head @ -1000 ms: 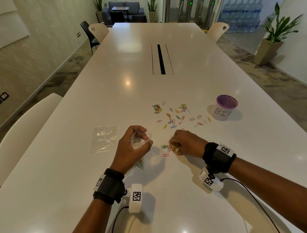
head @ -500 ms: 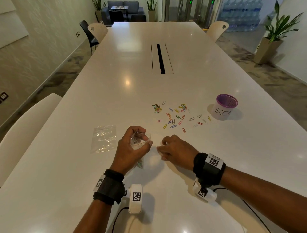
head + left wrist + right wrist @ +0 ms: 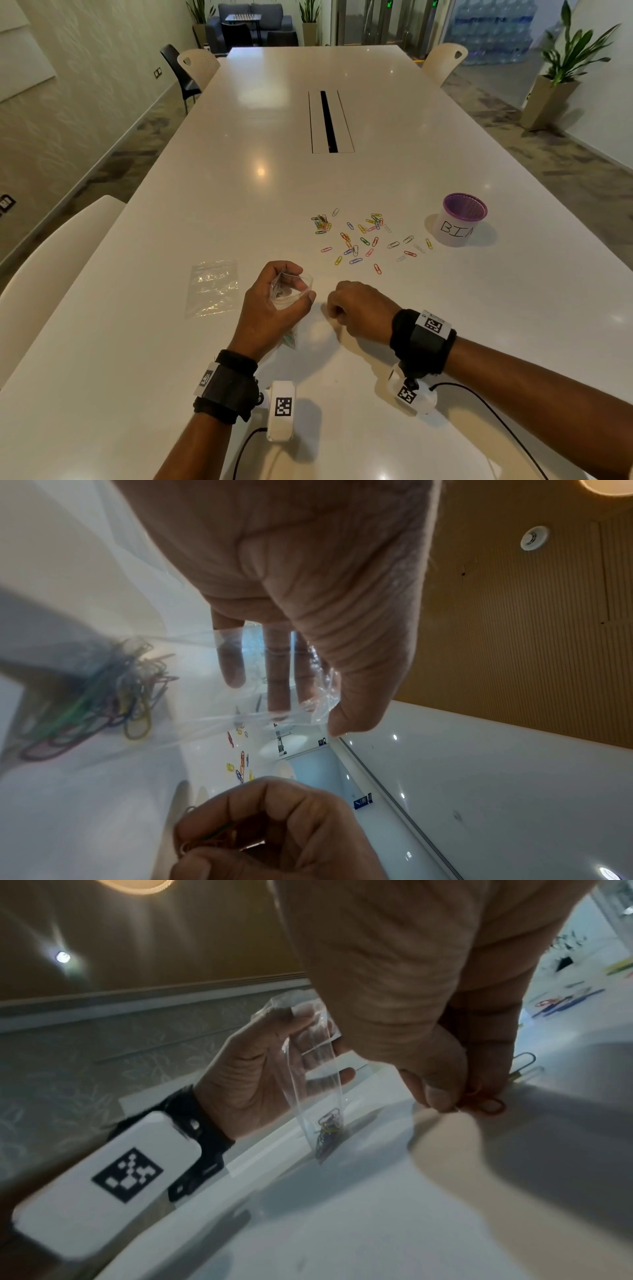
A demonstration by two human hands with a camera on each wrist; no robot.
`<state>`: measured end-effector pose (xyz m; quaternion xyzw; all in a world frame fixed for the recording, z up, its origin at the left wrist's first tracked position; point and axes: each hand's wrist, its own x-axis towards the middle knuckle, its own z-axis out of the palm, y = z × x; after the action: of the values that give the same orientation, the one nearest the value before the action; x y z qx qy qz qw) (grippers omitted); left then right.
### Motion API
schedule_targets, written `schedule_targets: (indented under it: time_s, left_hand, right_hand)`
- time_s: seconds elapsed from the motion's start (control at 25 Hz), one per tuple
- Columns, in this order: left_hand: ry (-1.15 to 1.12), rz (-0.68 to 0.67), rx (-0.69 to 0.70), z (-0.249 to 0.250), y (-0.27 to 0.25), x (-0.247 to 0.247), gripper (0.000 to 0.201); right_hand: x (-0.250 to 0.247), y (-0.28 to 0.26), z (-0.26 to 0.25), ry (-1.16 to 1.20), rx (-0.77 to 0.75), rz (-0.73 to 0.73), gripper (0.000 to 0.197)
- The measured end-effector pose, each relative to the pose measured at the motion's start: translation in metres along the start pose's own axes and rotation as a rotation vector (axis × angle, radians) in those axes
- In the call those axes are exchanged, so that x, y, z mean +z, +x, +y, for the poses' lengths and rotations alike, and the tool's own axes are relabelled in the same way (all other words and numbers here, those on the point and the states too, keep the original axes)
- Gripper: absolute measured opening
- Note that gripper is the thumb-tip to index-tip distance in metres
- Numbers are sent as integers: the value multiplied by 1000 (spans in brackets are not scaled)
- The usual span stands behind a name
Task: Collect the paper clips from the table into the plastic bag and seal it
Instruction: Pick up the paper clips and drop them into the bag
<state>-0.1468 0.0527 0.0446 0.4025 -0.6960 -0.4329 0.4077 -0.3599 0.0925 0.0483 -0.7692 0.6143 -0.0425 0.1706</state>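
My left hand (image 3: 274, 308) grips a small clear plastic bag (image 3: 291, 291) upright with its mouth held wide. Several coloured clips (image 3: 103, 702) lie in the bag's bottom (image 3: 329, 1134). My right hand (image 3: 356, 308) is curled beside the bag's mouth, just right of it, and pinches a few paper clips (image 3: 486, 1102) between thumb and fingers (image 3: 219, 840). Many loose coloured paper clips (image 3: 363, 240) are scattered on the white table (image 3: 137, 342) beyond both hands.
A second, flat clear bag (image 3: 212, 287) lies on the table left of my left hand. A purple-rimmed white cup marked BIN (image 3: 460, 219) stands right of the clips. A cable slot (image 3: 329, 121) runs mid-table. White chairs stand at the table's sides.
My right hand gathered clips from the table near the bag, then lifted and drew left toward the bag's mouth with them. The left hand kept the bag still.
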Motion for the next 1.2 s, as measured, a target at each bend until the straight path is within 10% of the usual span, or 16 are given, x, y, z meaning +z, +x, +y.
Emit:
schedule_targets:
  time_s: [0.52,0.76,1.2]
  left_hand:
    - [-38,-79,-25,8,-4,11,43]
    - [9,-141,-34,12,0,23,42]
    - [-11,-91,-18,11,-2,22,42]
  right_hand:
    - [-56,3,31,449,209,205,13]
    - [-101,-7,-11,784,53,267,16]
    - [-90,-9,-44,593,-138,311,10]
